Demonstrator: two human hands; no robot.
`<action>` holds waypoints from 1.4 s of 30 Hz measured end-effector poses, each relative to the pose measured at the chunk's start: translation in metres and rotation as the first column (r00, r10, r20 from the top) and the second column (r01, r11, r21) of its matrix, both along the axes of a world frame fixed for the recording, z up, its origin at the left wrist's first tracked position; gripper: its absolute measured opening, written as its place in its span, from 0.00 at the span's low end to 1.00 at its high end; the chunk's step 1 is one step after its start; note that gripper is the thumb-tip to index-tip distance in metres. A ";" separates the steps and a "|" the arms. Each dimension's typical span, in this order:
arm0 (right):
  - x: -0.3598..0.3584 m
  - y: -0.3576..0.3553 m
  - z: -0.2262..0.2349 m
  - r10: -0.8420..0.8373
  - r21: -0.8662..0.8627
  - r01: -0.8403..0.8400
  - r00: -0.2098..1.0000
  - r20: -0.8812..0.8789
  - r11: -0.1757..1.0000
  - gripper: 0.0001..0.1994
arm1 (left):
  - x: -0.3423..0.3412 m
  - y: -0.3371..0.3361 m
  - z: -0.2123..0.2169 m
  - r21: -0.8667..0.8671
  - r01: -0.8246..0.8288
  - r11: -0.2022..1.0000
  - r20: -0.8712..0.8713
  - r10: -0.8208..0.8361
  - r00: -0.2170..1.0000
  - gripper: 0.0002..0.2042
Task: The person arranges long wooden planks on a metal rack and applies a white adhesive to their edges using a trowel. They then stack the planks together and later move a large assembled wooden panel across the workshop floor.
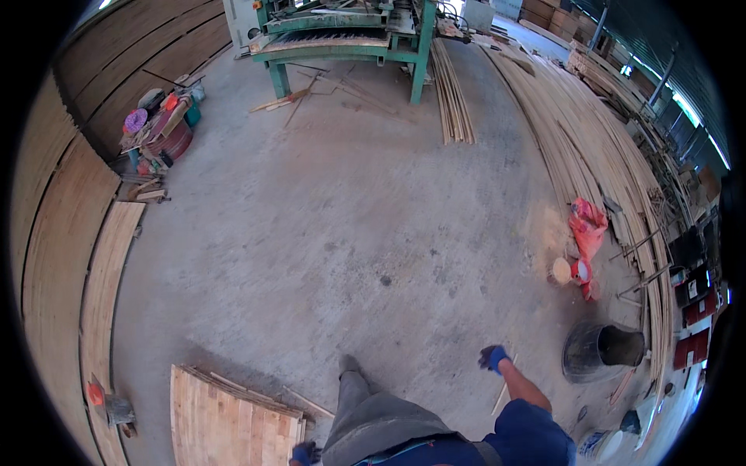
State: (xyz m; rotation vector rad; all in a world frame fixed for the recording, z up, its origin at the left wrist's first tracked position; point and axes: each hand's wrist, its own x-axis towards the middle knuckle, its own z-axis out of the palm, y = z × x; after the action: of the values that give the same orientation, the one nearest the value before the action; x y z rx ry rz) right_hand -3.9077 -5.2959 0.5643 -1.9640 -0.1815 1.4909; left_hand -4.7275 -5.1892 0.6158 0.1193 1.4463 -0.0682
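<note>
My right hand [493,358], in a blue work glove with dark fingers, hangs out in front of me over the concrete floor. Its fingers are loosely bent and nothing shows in them. Low in the view, my left hand [305,453] wears a matching glove, fingers somewhat apart and nothing visible in it. Closest to that hand is a stack of light wooden panels [225,423] on the floor at lower left; I cannot tell whether the hand touches its edge. A thin wooden strip [309,402] lies between the stack and my leg.
Ahead stands a green machine frame [342,56] with strips beneath it. Long planks [575,147] run along the right, near a red bag [588,227] and a black bucket [592,353]. Tall wooden panels [62,225] line the left, with a cluttered red drum [169,138] farther off.
</note>
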 end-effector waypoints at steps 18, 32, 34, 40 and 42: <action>0.070 0.169 0.024 0.022 -0.027 -0.034 0.934 -0.357 0.999 0.19 | 0.504 0.730 0.108 0.746 -0.185 0.640 0.271 -0.037 0.962 0.16; 0.526 0.433 0.147 -0.517 0.001 0.524 0.841 -0.159 0.852 0.17 | 0.809 0.645 0.030 0.212 0.875 0.436 -0.185 -0.861 0.474 0.14; 0.577 0.422 0.105 -0.526 -0.089 0.519 0.832 -0.173 0.850 0.16 | 0.891 0.682 0.015 0.179 0.918 0.353 -0.162 -0.910 0.382 0.14; 0.695 0.485 0.103 -0.571 -0.241 0.517 0.744 -0.346 0.821 0.22 | 1.178 0.894 0.018 0.284 0.654 0.701 -0.034 -0.674 0.738 0.14; 0.727 0.504 0.106 -0.510 -0.263 0.441 0.789 -0.341 0.858 0.22 | 1.299 0.978 0.041 0.446 0.539 0.715 -0.047 -0.582 0.812 0.14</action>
State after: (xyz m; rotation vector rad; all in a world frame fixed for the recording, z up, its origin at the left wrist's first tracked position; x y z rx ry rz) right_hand -3.1810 -4.7921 0.6703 -1.6065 0.6045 1.5473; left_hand -3.4287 -4.2112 0.6565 0.9367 1.2599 -0.2308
